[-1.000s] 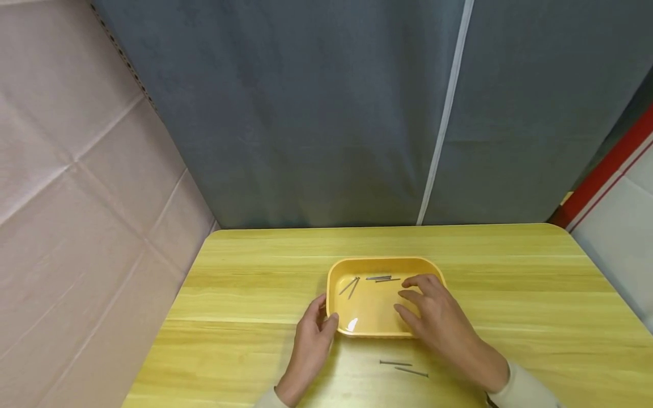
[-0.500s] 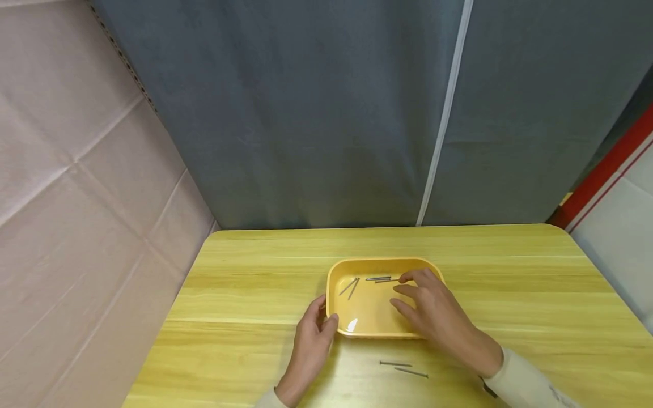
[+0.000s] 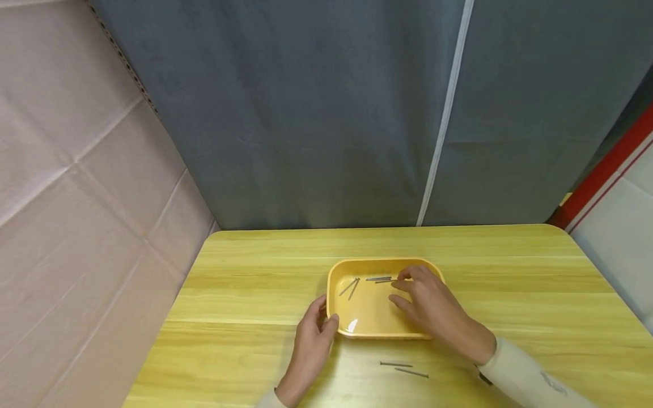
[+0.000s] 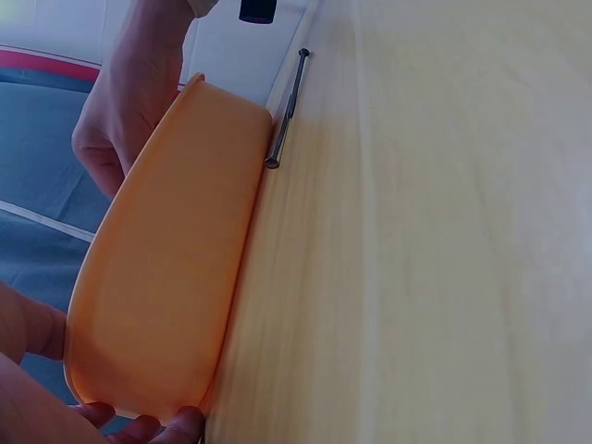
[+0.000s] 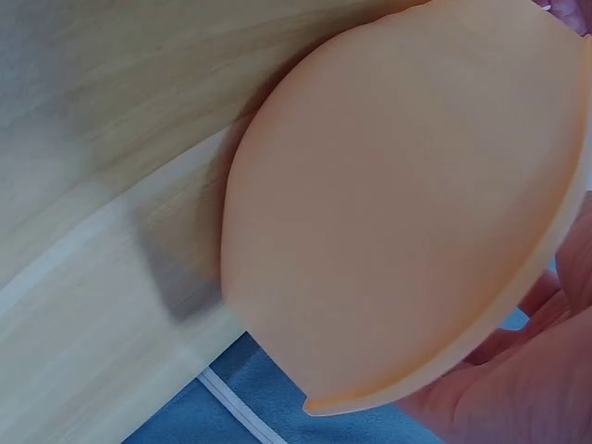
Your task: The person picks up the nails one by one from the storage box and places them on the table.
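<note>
Yellow tray [image 3: 367,317] near the middle of the wooden table [image 3: 245,294], a bit toward the near edge. Four thin nails inside it, along its far side: two crossed nails [image 3: 351,287] by the far left corner, two long nails [image 3: 380,279] lying flat beside them.

Left hand [image 3: 312,339] at the tray's near left corner, thumb hooked over the rim, fingers curled round the outside wall. Gripping the tray there. Only fingertips [image 4: 148,427] seen in the left wrist view, at the bottom edge, the rest cut off.

Right hand [image 3: 428,306] inside the tray on its right side, fingers bent, tips touching the end of the long nails. Hard to tell if a nail is really pinched or only touched; tips too small and close together. Right side of the tray hidden under this hand.

Two more nails [image 3: 403,368] on the bare table, near the near edge, just beside the tray, apart from both hands.

Right wrist view: mostly the tray's outer wall [image 5: 398,203], blurry, with a bit of palm at the bottom right corner.
</note>
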